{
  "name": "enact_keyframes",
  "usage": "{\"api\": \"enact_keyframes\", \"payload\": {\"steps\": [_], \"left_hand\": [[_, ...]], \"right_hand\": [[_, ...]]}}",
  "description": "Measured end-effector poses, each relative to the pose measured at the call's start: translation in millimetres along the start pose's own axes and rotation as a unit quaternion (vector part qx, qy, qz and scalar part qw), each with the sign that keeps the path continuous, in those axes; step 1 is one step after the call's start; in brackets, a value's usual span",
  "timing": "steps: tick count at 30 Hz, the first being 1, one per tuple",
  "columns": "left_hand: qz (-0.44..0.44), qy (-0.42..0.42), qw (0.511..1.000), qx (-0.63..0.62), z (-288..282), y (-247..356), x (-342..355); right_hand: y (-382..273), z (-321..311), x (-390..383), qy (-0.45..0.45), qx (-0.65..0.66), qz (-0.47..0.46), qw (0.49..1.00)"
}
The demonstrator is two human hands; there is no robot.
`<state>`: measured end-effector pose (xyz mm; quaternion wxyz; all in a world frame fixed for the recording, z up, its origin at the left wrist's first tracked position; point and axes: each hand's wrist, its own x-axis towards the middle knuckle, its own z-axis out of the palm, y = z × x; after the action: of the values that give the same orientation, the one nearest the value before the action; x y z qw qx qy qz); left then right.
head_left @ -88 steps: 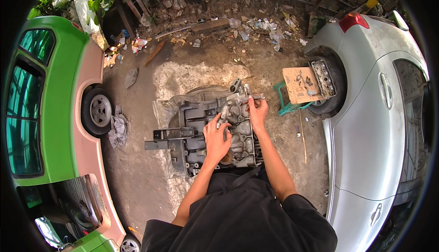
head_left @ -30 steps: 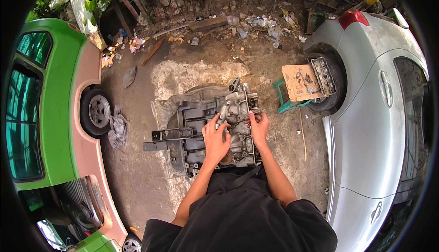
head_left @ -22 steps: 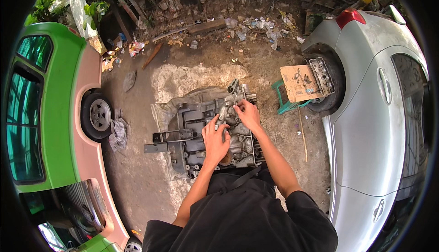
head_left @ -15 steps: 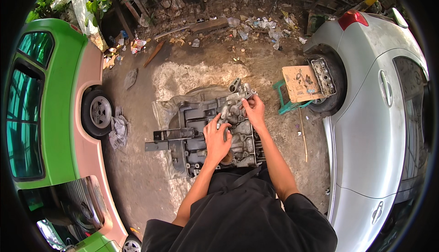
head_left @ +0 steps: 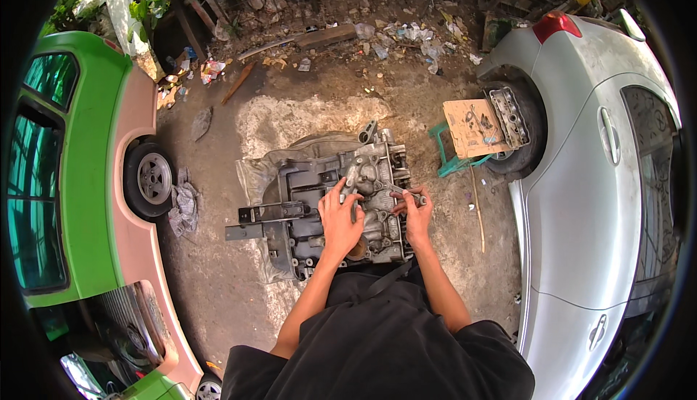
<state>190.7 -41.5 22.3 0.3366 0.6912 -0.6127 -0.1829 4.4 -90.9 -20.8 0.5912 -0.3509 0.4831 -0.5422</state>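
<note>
A large grey engine (head_left: 305, 178) lies on the ground in front of me. Over its middle, my left hand (head_left: 341, 218) curls its fingers and thumb about a light grey metal part (head_left: 351, 179); its lower end is hidden by the fingers. To the right, near the engine's right edge, my right hand (head_left: 416, 215) pinches a short, elongated grey metal piece (head_left: 408, 196) whose exact kind I cannot make out. A round-ended metal fitting (head_left: 368, 132) sticks up at the engine's far side. Two dark metal bars (head_left: 250, 231) jut out to the left.
A grey sheet (head_left: 250, 175) lies under the engine. At right, a green stool (head_left: 444, 160) bears a board (head_left: 472, 128) with small parts and a metal casting (head_left: 512, 113). A green-and-pink vehicle (head_left: 91, 131) stands left, a silver car (head_left: 573, 204) right. Litter (head_left: 414, 33) lies along the far side.
My right hand has moved nearer to me, from the engine's upper right to its right edge, and now holds a short metal piece. My left hand stays at about the same spot.
</note>
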Motion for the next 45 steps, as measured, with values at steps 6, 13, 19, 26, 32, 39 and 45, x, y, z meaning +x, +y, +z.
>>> {"api": "enact_keyframes", "payload": {"steps": [6, 13, 19, 26, 32, 39, 45], "left_hand": [[-0.003, -0.01, 1.0, 0.006, 0, -1, 0], [-0.006, -0.012, 1.0, 0.002, -1, 0, 1], [-0.005, -0.01, 1.0, 0.005, -2, 1, 1], [-0.006, -0.009, 1.0, 0.006, -1, 1, 1], [-0.009, -0.01, 1.0, 0.003, 0, 1, 1], [-0.007, -0.006, 1.0, 0.006, -1, 1, 2], [-0.007, 0.003, 1.0, -0.005, 0, 0, 1]], "right_hand": [[11, 3, -9, -0.004, 0.0, 0.017, 1.0], [12, 8, -11, -0.021, 0.001, 0.04, 0.999], [15, 19, -13, -0.001, -0.013, 0.044, 0.999], [8, 24, 21, 0.04, -0.116, 0.02, 0.992], [3, 40, 62, -0.012, -0.35, -0.033, 0.936], [-4, 42, 84, -0.14, -0.384, -0.096, 0.908], [-13, 31, 79, -0.039, -0.079, -0.035, 0.996]]}}
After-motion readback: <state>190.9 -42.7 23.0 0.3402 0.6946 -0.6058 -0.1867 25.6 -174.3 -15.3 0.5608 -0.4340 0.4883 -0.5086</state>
